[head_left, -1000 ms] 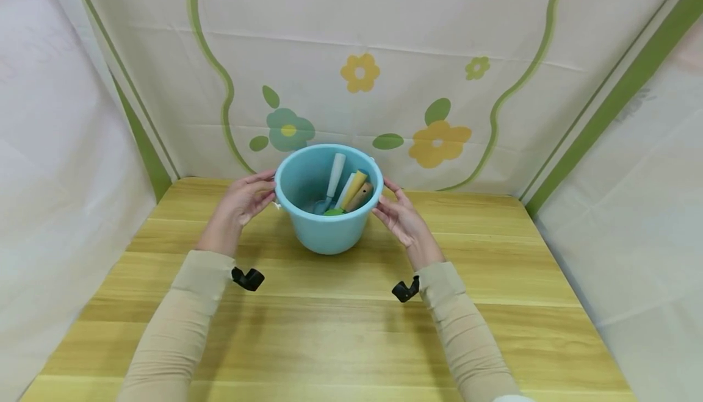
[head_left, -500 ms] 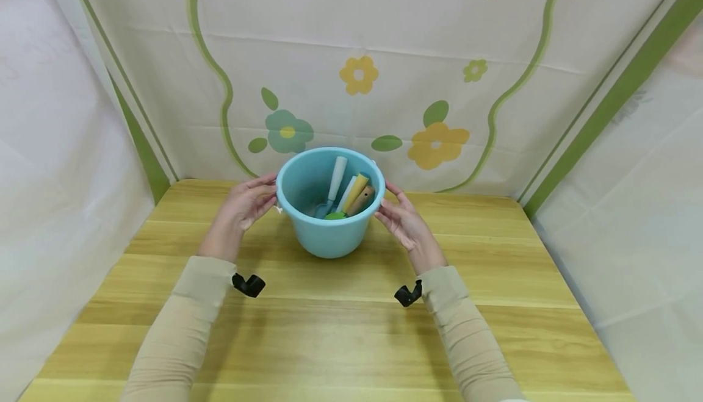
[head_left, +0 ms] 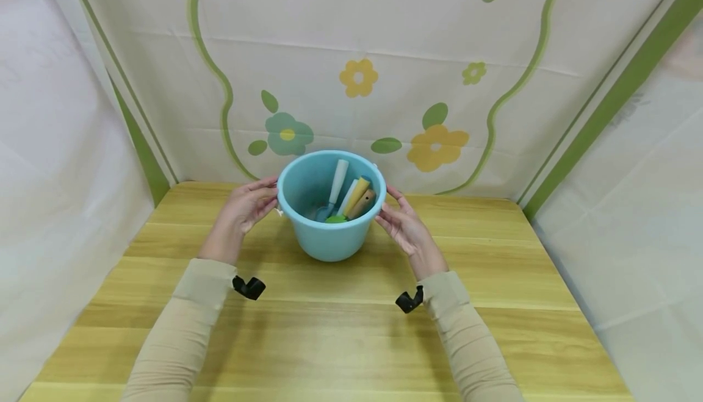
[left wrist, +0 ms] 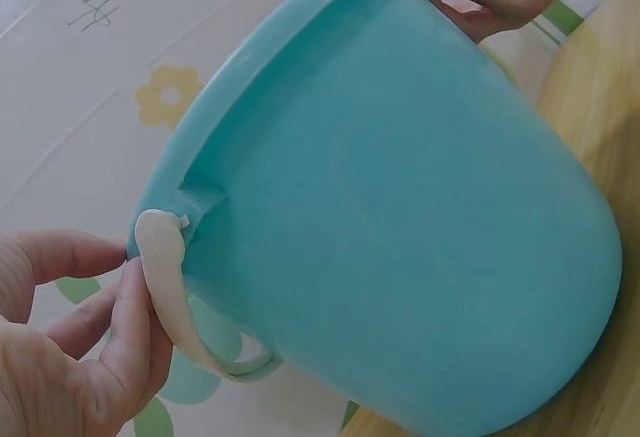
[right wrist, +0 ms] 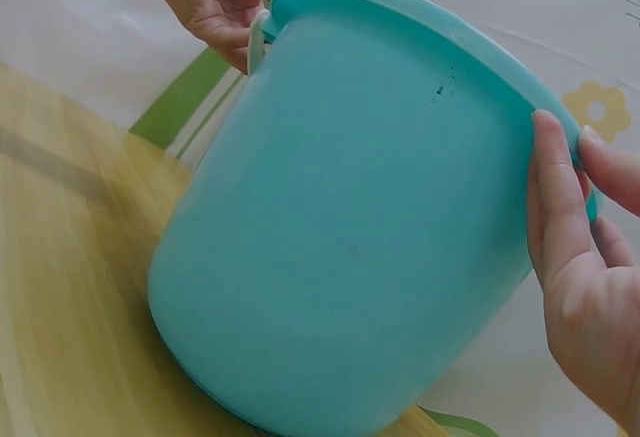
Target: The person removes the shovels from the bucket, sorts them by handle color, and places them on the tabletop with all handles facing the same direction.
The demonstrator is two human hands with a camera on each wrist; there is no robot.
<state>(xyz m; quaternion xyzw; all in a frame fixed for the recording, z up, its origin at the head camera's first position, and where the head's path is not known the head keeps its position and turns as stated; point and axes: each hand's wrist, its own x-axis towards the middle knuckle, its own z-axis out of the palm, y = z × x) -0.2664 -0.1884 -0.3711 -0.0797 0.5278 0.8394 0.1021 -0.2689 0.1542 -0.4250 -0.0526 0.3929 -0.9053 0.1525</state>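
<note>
A light blue bucket (head_left: 329, 243) stands upright toward the back of the table, leaning slightly in neither direction that I can tell. My left hand (head_left: 241, 213) pinches its rim on the left, beside the white end of the bucket handle (left wrist: 165, 267), which hangs down. On the opposite side, my right hand (head_left: 409, 231) grips the rim between thumb and fingers, as the right wrist view shows. Inside the bucket lie a tool with a white grip (head_left: 338, 181), a yellow handle (head_left: 358, 194), a brown handle with a hole (head_left: 362, 205) and a green piece (head_left: 336, 219). Their lower ends are mostly hidden.
The wood-grain table (head_left: 329, 341) extends in front of the bucket and to both sides. Close behind it hangs a white cloth backdrop (head_left: 307, 72) printed with flowers and green lines. Pale cloth walls (head_left: 60, 194) flank the table.
Everything in the head view, backdrop included, has slid slightly down the picture. Both hands keep their hold on the bucket, which shows no clear movement on the table.
</note>
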